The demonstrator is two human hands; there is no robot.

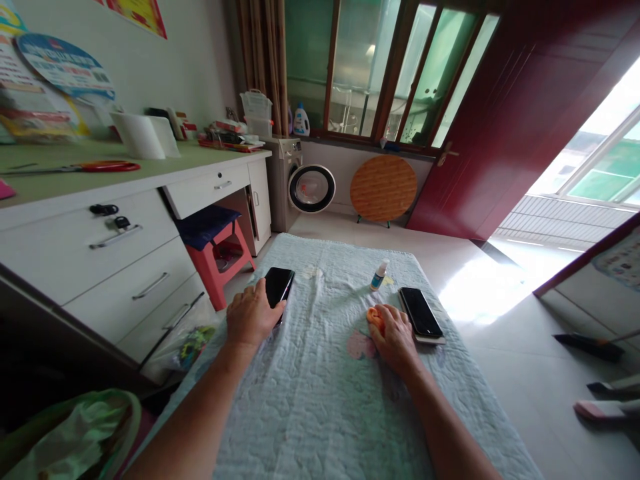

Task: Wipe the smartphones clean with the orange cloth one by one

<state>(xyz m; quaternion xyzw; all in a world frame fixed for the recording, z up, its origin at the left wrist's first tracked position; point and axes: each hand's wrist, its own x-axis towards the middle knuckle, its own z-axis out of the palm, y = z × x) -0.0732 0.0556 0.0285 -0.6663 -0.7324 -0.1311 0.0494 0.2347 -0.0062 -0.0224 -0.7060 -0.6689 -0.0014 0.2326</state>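
Observation:
My left hand (251, 315) grips a black smartphone (281, 285) by its near part, thumb on the right edge and fingers on the left. The phone lies on or just above a light blue quilted cover (320, 400). To the right, my right hand (395, 335) is closed over a small orange cloth (375, 319), partly hidden under the fingers. Beside that hand a second smartphone (421, 311) lies dark, on top of a pale flat item (431, 341). A small white spray bottle (379, 276) with a blue label stands upright beyond my right hand.
On the left is a white desk (200, 183) with drawers, holding a paper roll (143, 135) and red-handled scissors (107, 167). A pink stool (223, 260) is tucked beneath it. A washing machine (286, 157) with its door ajar and a round wooden tabletop (383, 189) stand behind.

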